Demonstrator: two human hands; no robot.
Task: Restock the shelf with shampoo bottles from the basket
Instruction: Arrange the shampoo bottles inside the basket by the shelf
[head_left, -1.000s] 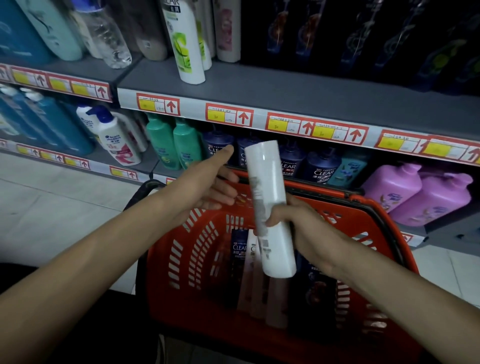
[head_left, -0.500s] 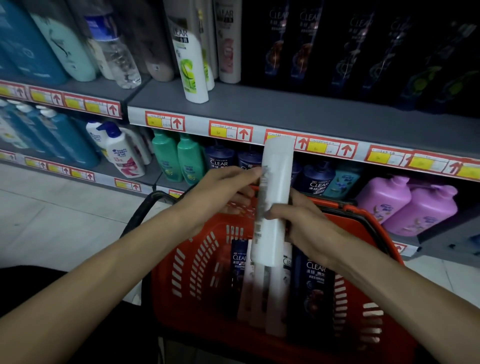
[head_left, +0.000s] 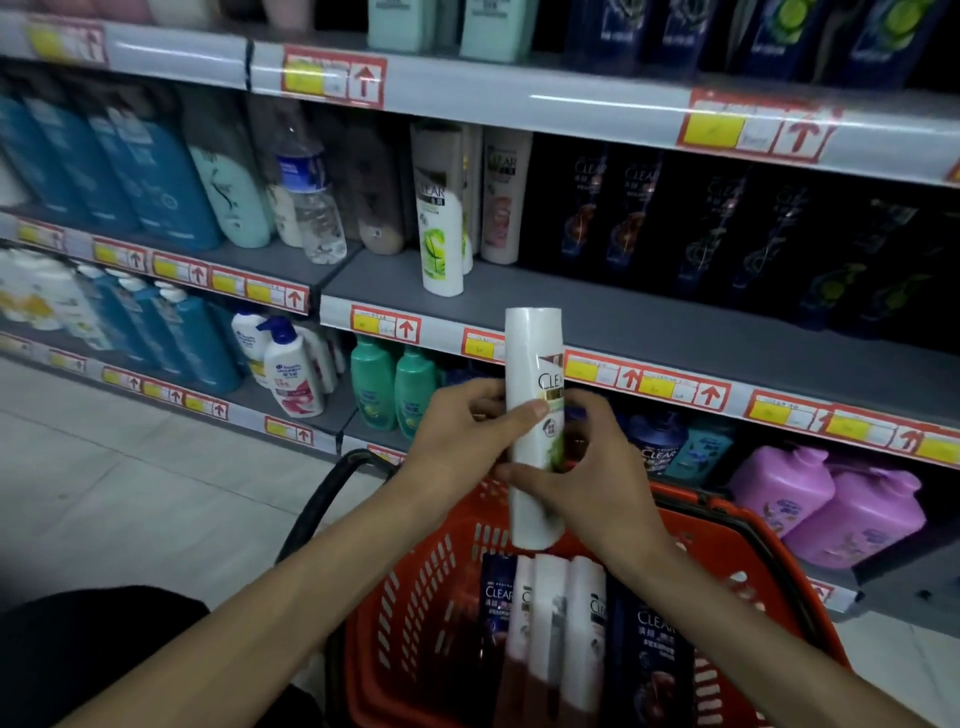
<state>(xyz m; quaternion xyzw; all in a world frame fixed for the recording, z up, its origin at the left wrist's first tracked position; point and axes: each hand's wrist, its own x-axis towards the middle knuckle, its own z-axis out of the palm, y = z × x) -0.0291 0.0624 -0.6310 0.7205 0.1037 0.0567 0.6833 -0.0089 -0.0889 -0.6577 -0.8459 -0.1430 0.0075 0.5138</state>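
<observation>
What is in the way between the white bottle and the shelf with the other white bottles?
Nothing visible. The left hand and right hand grip the white CLEAR bottle above the red basket; the space up to the grey shelf is open, with bare shelf right of the standing white-and-green bottle.

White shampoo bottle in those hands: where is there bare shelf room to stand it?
The grey shelf board is bare along its front, right of the standing white plastic bottle with the green label and before the row of dark bottles. The tall blue bottles to the left stand packed.
</observation>
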